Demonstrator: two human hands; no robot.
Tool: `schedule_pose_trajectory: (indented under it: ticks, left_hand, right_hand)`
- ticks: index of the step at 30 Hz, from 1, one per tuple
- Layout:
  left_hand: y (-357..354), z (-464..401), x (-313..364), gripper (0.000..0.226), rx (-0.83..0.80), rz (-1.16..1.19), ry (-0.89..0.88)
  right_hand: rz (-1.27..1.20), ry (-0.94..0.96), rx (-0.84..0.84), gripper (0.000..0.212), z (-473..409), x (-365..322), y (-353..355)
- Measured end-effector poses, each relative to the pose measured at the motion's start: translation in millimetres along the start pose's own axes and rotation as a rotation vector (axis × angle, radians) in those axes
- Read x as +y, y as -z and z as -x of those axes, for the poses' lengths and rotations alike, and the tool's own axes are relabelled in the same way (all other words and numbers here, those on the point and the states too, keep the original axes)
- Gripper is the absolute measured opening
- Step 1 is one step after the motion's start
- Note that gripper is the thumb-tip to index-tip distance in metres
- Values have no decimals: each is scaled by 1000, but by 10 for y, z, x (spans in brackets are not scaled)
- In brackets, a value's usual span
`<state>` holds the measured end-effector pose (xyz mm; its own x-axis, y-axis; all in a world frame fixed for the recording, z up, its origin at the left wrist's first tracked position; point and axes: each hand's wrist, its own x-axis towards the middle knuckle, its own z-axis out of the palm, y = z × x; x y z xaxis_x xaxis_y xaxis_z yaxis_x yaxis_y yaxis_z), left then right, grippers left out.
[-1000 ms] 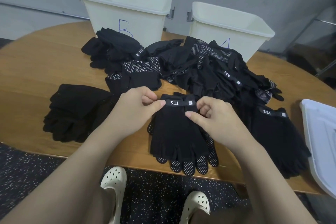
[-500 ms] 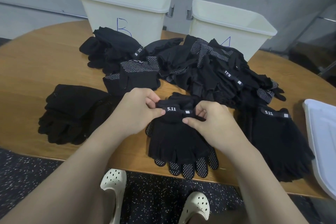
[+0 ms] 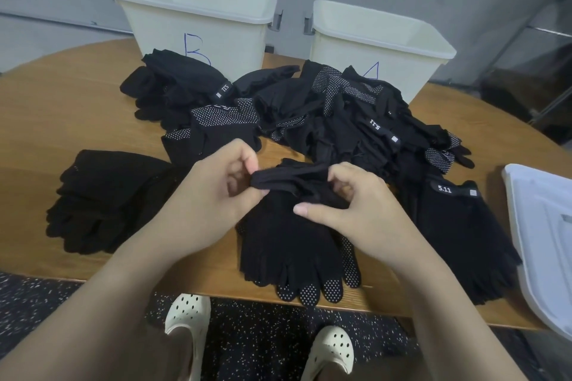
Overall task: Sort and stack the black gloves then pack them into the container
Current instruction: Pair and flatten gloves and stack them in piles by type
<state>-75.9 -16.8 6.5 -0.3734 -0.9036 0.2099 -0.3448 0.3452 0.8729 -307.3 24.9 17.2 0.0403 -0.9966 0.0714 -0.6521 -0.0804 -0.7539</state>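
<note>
Black knit fabric is bunching between my fingers: my left hand (image 3: 213, 195) and my right hand (image 3: 349, 204) are both pinching the cuff of the black dotted-palm glove pair (image 3: 291, 244) lying on the round wooden table (image 3: 62, 108), fingertips pointing toward me. Beyond my grip is sprawling the loose heap of black gloves (image 3: 325, 111), with the cream plastic bin marked B (image 3: 198, 25) and the cream plastic bin marked A (image 3: 380, 46) behind it.
</note>
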Motion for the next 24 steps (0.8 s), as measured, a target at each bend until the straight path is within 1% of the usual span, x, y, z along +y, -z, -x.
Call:
schedule_pose_trajectory:
  ticks: [3, 4, 6, 7, 9, 10, 11, 14, 17, 19, 22, 24]
  left_hand:
    - [-15, -16, 93, 34, 125, 276, 48]
    - [-28, -22, 150, 37, 139, 388, 88]
    - [-72, -25, 247, 50, 84, 603, 165]
    - [-100, -22, 284, 48, 26, 625, 175]
    - [-170, -17, 331, 26, -59, 462, 131]
    - [-222, -3, 353, 16, -66, 404, 116]
    - [-292, 13, 369, 14, -50, 395, 117]
    - [-541, 82, 489, 12, -7, 436, 147]
    - [-812, 173, 596, 12, -77, 396, 93]
    - [-970, 215, 671, 17, -122, 385, 89]
    - [-1175, 217, 781, 22, -165, 395, 108]
    - [-1304, 188, 858, 22, -191, 416, 111]
  right_hand:
    - [-186, 72, 58, 44, 13, -56, 47]
    - [-284, 87, 71, 40, 20, -85, 67]
    - [-485, 82, 104, 27, 50, -163, 121]
    - [-554, 68, 137, 28, 70, -209, 158]
    - [-666, 45, 203, 27, 96, -269, 240]
    - [-701, 42, 227, 24, 106, -282, 284]
    - [-702, 49, 245, 24, 122, -283, 334]
    - [-604, 65, 253, 24, 183, -206, 516]
    - [-494, 29, 261, 24, 311, -100, 765]
    - [-473, -21, 283, 23, 427, -33, 909]
    - [-496, -116, 355, 19, 581, 91, 1072]
    - [-434, -144, 405, 20, 646, 218, 1182]
